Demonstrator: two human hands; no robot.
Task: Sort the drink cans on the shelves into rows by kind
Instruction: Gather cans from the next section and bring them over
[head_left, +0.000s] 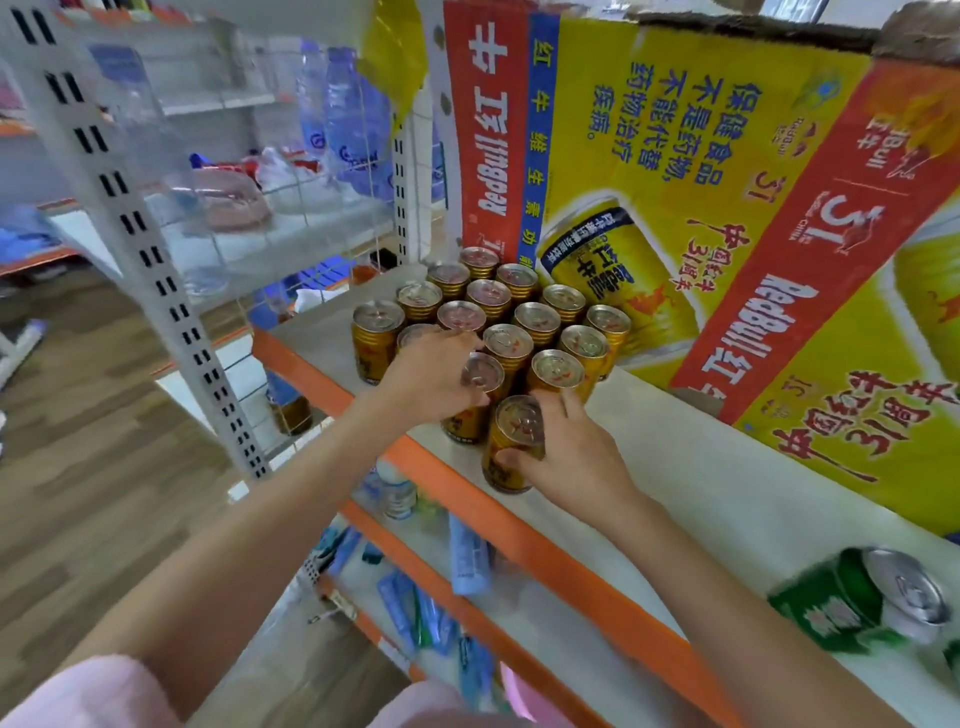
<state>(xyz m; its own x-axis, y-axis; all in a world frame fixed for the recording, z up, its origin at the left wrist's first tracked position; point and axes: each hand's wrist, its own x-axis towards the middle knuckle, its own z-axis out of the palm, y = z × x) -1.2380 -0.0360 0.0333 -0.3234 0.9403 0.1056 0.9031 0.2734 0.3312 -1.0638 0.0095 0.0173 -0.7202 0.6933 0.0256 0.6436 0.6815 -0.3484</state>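
A big yellow and red cardboard box (727, 208) leans at the back of the shelf (701, 493), with "RedBull" and Chinese writing on it. In front stand rows of gold cans (519, 312). A green can (852, 603) lies far off to the right. The left hand (431, 374) wraps its fingers around one gold can (480, 379). The right hand (576, 457) grips the front gold can (514, 441).
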